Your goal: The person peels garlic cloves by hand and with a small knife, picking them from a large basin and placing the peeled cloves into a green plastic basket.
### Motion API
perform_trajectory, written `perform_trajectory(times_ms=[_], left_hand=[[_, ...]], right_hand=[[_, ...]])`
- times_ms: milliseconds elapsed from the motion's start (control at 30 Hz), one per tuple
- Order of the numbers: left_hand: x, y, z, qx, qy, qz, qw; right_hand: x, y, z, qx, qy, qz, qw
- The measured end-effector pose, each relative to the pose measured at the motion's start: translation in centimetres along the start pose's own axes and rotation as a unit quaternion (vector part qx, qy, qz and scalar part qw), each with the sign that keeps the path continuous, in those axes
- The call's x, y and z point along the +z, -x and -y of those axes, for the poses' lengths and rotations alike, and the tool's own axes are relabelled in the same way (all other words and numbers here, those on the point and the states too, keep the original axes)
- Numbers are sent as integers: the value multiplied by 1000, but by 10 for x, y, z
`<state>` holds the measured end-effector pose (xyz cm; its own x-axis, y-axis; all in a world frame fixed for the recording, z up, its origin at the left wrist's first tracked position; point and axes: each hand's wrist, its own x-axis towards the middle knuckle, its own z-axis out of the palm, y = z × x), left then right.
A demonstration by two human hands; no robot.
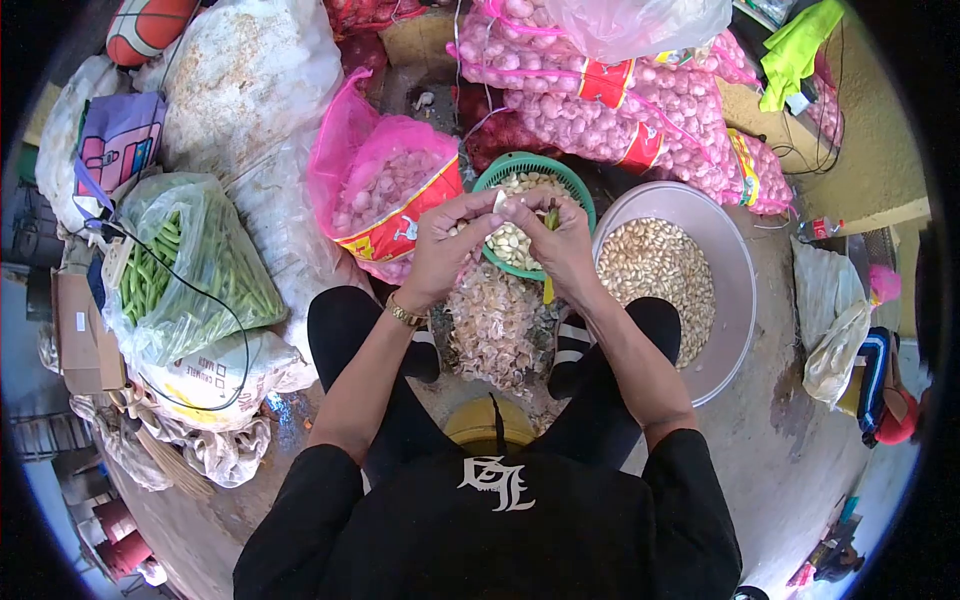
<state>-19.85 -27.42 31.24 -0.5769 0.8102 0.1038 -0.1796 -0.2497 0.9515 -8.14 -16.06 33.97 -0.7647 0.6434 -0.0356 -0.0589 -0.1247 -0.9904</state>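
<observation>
My left hand (447, 243) and my right hand (557, 237) meet over a green basket (532, 166) of peeled garlic cloves. Both pinch a garlic clove (505, 203) between the fingertips. My right hand also grips a small knife with a yellow-green handle (549, 222). A gold bracelet circles my left wrist. Below the hands, between my knees, lies a heap of garlic skins (495, 325).
A large pale basin (735, 290) of cloves stands to the right. A pink mesh sack (385, 190) of garlic sits left of the basket, more sacks (640, 100) behind. A clear bag of green beans (190, 265) lies at the left. Bare concrete floor at lower right.
</observation>
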Motion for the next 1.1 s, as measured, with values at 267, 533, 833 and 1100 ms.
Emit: perform_trajectory(times_ms=[267, 533, 833, 1100], left_hand=[[-4, 2, 7, -55, 32, 14, 998], [-3, 1, 0, -211, 240, -15, 947], [-5, 5, 5, -241, 322, -3, 915], [-25, -1, 3, -230, 338, 3, 913]], right_hand=[[-6, -10, -29, -148, 68, 15, 987], [-2, -12, -14, -170, 111, 14, 979], [-3, -12, -16, -201, 169, 38, 964], [-11, -6, -9, -202, 221, 88, 950]])
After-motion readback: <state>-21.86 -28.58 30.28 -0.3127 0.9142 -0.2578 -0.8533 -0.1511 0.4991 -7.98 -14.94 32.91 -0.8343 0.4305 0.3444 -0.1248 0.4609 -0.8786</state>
